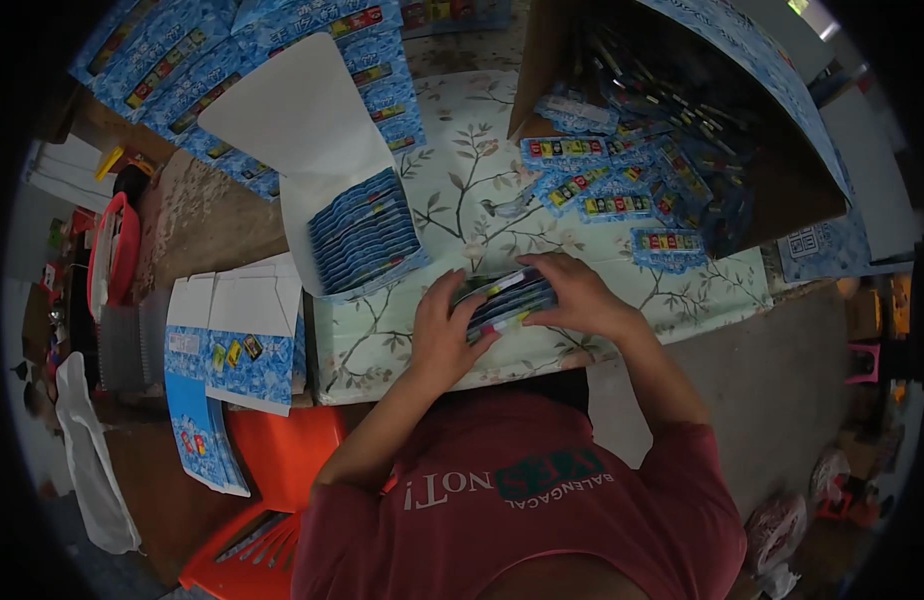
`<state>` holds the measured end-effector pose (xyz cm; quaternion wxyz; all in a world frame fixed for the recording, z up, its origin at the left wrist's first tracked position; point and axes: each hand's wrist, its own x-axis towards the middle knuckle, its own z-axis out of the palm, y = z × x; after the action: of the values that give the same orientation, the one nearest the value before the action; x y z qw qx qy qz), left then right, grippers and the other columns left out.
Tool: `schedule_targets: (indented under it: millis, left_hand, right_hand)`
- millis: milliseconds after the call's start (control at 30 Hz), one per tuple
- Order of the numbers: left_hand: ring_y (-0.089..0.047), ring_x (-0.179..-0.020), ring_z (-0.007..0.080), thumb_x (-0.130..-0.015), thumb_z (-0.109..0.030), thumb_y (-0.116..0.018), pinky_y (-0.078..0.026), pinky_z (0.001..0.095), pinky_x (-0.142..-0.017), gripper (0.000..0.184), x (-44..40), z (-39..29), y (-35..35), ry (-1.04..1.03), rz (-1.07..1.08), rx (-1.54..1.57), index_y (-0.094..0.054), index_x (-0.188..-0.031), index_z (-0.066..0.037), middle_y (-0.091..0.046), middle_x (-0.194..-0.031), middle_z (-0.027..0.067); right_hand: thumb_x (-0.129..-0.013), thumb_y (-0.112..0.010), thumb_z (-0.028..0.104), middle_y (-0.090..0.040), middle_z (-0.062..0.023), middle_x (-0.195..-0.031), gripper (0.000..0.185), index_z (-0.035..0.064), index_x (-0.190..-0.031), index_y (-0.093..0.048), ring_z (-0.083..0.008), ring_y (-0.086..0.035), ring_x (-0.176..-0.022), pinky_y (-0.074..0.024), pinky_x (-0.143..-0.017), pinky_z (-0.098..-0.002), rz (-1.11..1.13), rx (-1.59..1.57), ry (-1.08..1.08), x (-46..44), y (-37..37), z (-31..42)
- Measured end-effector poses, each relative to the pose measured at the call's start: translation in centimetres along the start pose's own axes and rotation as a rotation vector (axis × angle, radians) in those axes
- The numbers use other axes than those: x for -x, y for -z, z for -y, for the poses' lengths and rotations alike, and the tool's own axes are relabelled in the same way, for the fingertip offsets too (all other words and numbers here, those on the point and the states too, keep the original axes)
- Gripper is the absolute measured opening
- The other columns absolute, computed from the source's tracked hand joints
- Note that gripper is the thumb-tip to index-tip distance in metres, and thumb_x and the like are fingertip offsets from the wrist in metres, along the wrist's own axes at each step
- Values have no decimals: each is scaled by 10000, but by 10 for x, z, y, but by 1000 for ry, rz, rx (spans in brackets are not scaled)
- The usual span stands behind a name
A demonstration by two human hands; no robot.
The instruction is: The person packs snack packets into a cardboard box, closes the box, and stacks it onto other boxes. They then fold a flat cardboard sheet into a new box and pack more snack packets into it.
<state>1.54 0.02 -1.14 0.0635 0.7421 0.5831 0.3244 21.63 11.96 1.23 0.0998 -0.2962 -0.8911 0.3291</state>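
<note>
Between my two hands is a stack of blue sachets (512,302), held on edge just above the flowered tablecloth. My left hand (448,322) grips its left end, and my right hand (574,293) closes round its right end. Just beyond my left hand stands an open white-lidded box (367,235), filled with a row of blue packets packed upright. To the upper right, loose blue sachets (617,205) spill from a large cardboard carton (802,190) lying on its side, its dark inside holding many more.
Flattened blue-and-white cartons (232,345) lie at the table's left edge, above an orange plastic chair (282,450). Blue printed boxes (172,65) are stacked at the far left. A red basket (112,250) stands farther left.
</note>
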Motion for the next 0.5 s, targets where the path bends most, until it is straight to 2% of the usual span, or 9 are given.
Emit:
schedule_targets:
  millis: [67, 100, 167, 200, 233, 300, 333, 467, 500]
  left_hand:
    - [-411, -1158, 391, -611, -145, -788, -385, 462, -941, 581, 7, 3, -11, 59, -137, 70, -492, -1107, -81, -422, -1260, 165]
    - [-411, -1158, 391, -611, -145, -788, -385, 462, -941, 581, 0, 4, -13, 56, -129, 75, -492, -1107, -81, -422, -1260, 165]
    - [-402, -1168, 383, -610, -137, -792, -387, 464, -942, 567, -30, 13, -15, -10, -33, 137, -481, -1080, -74, -424, -1257, 157]
    - [-398, -1182, 366, -613, -154, -794, -370, 464, -959, 580, -45, 18, -23, -29, 1, 189, -487, -1099, -73, -425, -1261, 144]
    - [-398, -1182, 366, -613, -154, -794, -370, 464, -959, 580, -65, 20, -30, -33, 0, 187, -487, -1099, -73, -425, -1261, 144]
    - [-369, -1223, 353, -609, -180, -796, -327, 484, -1001, 604, -102, 19, -44, -117, 149, 204, -509, -1133, -93, -416, -1290, 137]
    - [-369, -1223, 353, -609, -180, -796, -327, 484, -1001, 604, -115, 18, -53, -125, 145, 214, -509, -1133, -93, -416, -1290, 137]
    - [-312, -1283, 345, -605, -217, -803, -256, 535, -1045, 655, -149, 7, -72, -249, 202, 138, -530, -1197, -153, -360, -1370, 136]
    - [-290, -1305, 343, -604, -225, -806, -239, 555, -1050, 670, -150, 6, -72, -251, 247, 126, -534, -1214, -173, -334, -1402, 138]
  right_hand:
    - [-640, -804, 234, -538, -166, -1139, 683, 58, -1209, -470, -353, -534, -1053, -443, -888, -386, -111, 67, 108, 3, -8, -6]
    - [-640, -804, 234, -538, -166, -1139, 683, 58, -1209, -470, -353, -534, -1053, -443, -888, -386, -113, 64, 99, 4, -5, -9]
    - [-650, -800, 238, -554, -178, -1076, 638, 38, -1163, -477, -352, -546, -1027, -446, -872, -385, -108, -30, -47, 0, 11, -18]
    - [-655, -801, 232, -562, -184, -1094, 677, 22, -1202, -460, -312, -560, -1031, -445, -873, -371, -67, -71, -118, 0, 22, -26]
    - [-655, -801, 232, -562, -184, -1094, 677, 22, -1202, -460, -312, -560, -1031, -445, -873, -371, -72, -70, -117, 2, 32, -33]
    - [-645, -810, 233, -552, -175, -1165, 756, 21, -1265, -432, -259, -551, -1068, -437, -889, -347, -148, -139, -300, 10, 53, -47]
    - [-651, -806, 248, -530, -162, -1232, 833, 26, -1331, -380, -249, -533, -1100, -437, -897, -333, -140, -167, -330, 11, 61, -56]
    - [-660, -793, 275, -509, -164, -1256, 850, 59, -1358, -358, -299, -493, -1153, -388, -968, -390, -241, -125, -341, 26, 73, -66]
    - [-663, -786, 290, -496, -168, -1267, 851, 77, -1365, -354, -322, -461, -1182, -343, -1001, -426, -349, 135, -234, 25, 69, -66]
